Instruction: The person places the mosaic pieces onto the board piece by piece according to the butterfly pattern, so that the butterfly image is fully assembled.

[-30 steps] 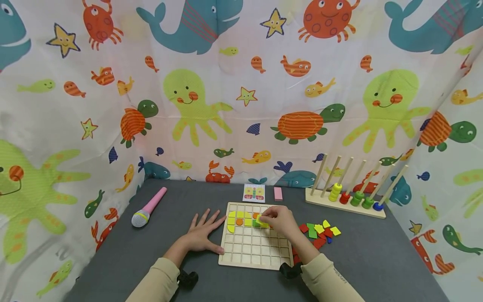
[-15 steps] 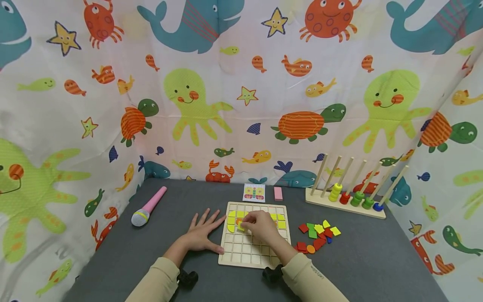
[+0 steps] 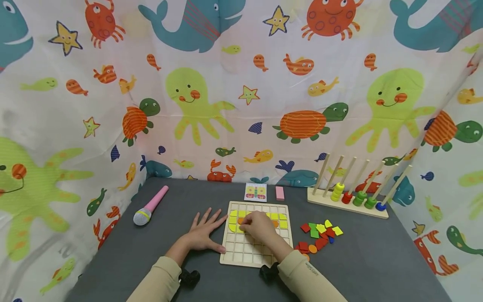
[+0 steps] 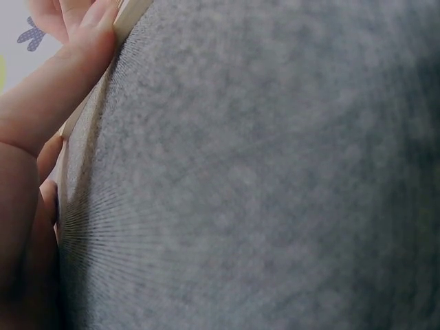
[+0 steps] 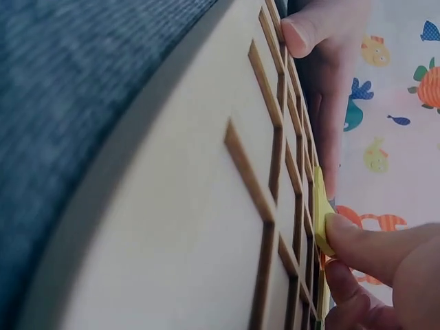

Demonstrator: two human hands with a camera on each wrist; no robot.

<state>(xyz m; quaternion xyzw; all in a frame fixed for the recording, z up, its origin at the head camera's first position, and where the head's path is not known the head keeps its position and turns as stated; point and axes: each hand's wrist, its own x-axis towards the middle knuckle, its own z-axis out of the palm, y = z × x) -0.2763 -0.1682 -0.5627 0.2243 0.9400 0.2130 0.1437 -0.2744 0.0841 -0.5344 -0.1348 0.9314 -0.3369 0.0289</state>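
A wooden grid board (image 3: 241, 256) lies on the dark table, its upper two rows partly filled with yellow, orange and green tiles. My right hand (image 3: 261, 230) is over the board's left-middle part and covers some of those tiles. In the right wrist view, its thumb and fingers pinch a yellow tile (image 5: 321, 213) right at the grid. Spread on the table, my left hand (image 3: 204, 235) has its fingers straight and its thumb and fingertips at the board's left edge.
Loose red, green, yellow, orange and blue tiles (image 3: 321, 240) lie right of the board. Behind it are a butterfly pattern card (image 3: 255, 192) and a pink block (image 3: 279, 193). A toy microphone (image 3: 151, 205) lies left; a peg stand with rings (image 3: 347, 204) stands back right.
My right hand has moved left across the board with the yellow tile, then shifted slightly at the left-middle squares. My left hand stays at the board's edge.
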